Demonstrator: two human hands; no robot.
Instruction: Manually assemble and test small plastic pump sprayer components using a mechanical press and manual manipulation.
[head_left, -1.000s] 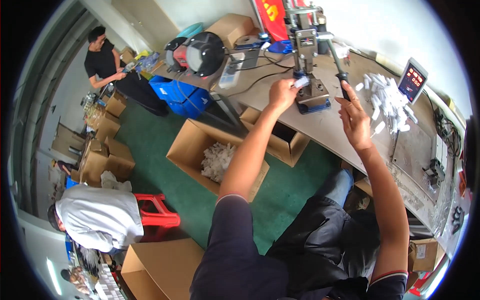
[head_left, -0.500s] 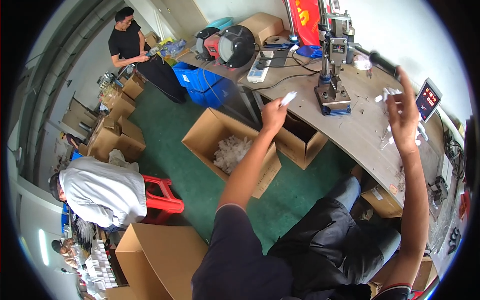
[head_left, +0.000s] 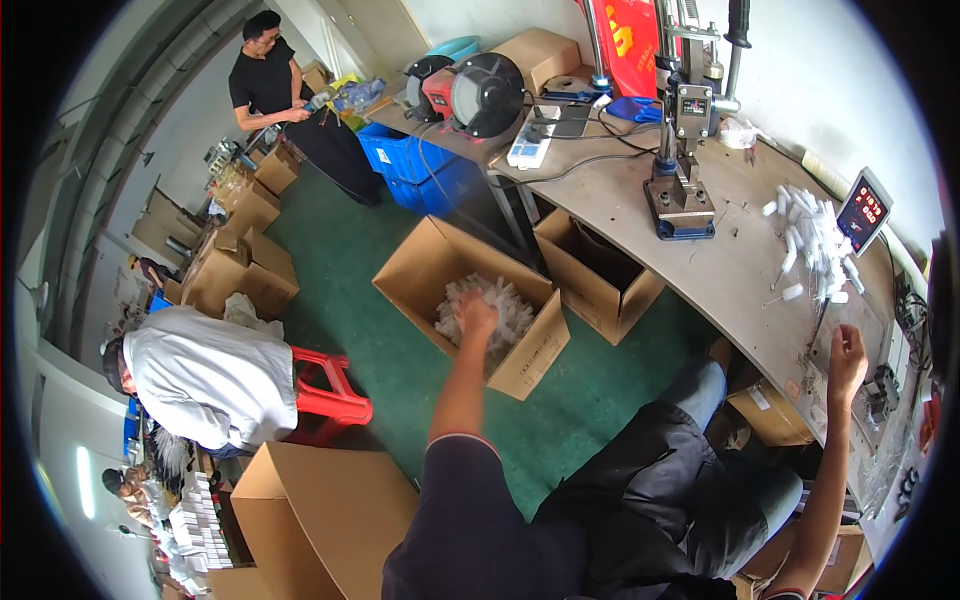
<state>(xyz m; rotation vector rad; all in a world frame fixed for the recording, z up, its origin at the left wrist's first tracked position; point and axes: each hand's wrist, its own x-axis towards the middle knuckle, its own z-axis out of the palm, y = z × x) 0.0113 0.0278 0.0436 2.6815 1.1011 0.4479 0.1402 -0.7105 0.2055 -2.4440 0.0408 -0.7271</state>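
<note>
Left hand (head_left: pixel 478 316) down inside the open cardboard box (head_left: pixel 530 360) on the green floor, fingers curled loosely among the white plastic pieces (head_left: pixel 505 305); whether closed on one or merely resting on the heap, cannot tell. Pieces lying directly under and around that hand, small, pale, tube-like, tumbled every way, so no single long axis to read. Clearly the nearer hand to the box; arm stretched straight out and down.

Right hand (head_left: pixel 846 352) well away from the box, up at the near edge of the grey workbench (head_left: pixel 720 270), fingers bent together, seemingly pressed on the bench edge; nothing visibly held. Beyond it, farther from the box, a loose scatter of white tubes (head_left: pixel 812 240) on the bench top beside a small red-lit digital display (head_left: pixel 864 208).

Behind the box, a second, smaller carton (head_left: pixel 598 278) tucked under the bench. Above that, a small bench press (head_left: pixel 684 150), upright metal column on a blue base. Left of the box across the floor, a person in a white shirt (head_left: pixel 205 375) crouched by a red stool (head_left: pixel 328 395).
</note>
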